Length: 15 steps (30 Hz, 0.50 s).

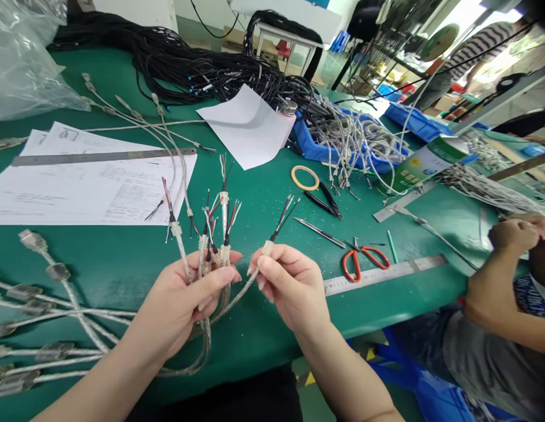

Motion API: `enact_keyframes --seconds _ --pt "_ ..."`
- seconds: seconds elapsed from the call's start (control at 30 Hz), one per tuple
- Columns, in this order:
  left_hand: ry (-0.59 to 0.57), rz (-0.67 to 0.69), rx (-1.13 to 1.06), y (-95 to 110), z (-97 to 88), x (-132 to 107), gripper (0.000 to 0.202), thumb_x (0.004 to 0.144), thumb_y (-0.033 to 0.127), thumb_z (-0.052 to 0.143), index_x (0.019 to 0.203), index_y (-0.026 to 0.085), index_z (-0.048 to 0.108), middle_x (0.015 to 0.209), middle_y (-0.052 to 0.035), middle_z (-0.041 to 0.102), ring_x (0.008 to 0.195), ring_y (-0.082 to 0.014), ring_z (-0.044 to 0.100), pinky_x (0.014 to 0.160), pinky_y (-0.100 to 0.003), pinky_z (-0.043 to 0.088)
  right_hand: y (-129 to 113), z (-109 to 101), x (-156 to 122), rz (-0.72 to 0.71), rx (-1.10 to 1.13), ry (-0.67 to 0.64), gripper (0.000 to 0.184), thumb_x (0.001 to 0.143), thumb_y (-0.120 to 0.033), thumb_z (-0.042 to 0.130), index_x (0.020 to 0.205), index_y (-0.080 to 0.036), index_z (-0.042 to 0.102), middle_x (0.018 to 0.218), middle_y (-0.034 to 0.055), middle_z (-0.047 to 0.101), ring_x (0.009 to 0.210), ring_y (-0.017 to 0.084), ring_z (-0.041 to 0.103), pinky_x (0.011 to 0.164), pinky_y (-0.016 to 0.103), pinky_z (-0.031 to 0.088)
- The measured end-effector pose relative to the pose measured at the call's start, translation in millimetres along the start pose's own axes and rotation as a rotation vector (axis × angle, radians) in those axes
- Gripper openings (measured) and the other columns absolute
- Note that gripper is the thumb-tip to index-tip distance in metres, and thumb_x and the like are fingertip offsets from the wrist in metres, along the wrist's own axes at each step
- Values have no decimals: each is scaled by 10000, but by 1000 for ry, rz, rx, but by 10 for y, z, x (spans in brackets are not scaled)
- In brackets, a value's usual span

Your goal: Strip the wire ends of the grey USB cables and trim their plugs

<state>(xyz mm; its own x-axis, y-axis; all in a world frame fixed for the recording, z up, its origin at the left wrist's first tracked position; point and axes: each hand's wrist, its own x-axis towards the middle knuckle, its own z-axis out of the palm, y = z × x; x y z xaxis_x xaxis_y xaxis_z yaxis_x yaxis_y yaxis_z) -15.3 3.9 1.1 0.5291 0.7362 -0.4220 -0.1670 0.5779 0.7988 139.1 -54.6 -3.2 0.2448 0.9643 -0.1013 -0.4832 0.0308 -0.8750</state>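
Left hand [184, 299]: fingers curled closed around a cable bundle [225, 255], thumb laid across its front. Stripped wire ends fan out above the fingertips; they overlap, so exact count not readable. Palm side and lower grip hidden by the hand itself.

Right hand [294, 287]: thumb and index pinched tight on a single cable [241, 291] at its pale collar, just right of the left fingertips; wire ends point up past the thumb. Its run drops left, passing out of sight near the bundle. Remaining right fingers partly covered by the thumb.

Right of the right fingers: red-handled scissors [352, 266] touching a steel ruler [395, 271], near end of ruler behind the hand. Farther up from those fingers: a slim knife-like tool [319, 231], type unclear, then black cutters [324, 202] at a tape ring [293, 177].

Left of the left fingers: printed sheets [101, 193], text too small to read, and USB plugs [33, 240], several cut off at frame edge. Far right of both hands: co-worker's hands [516, 234], grip unclear.
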Motion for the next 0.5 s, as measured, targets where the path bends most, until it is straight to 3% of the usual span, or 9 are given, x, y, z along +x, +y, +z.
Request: enact_keyframes --seconds 0.17,0.5 --pt "-22 24 -5 24 16 -3 252 686 328 847 746 170 659 691 18 657 407 1 327 374 -128 225 8 5 -18 -13 -54 30 182 769 -298 768 745 -164 647 667 -6 623 447 40 436 374 164 309" --pt "-66 37 41 3 -22 -11 134 793 294 761 757 179 700 690 30 638 431 -3 325 386 -122 254 -2 13 -35 -25 -73 -16 201 788 -263 761 771 -171 584 673 -33 560 489 33 409 420 174 291"
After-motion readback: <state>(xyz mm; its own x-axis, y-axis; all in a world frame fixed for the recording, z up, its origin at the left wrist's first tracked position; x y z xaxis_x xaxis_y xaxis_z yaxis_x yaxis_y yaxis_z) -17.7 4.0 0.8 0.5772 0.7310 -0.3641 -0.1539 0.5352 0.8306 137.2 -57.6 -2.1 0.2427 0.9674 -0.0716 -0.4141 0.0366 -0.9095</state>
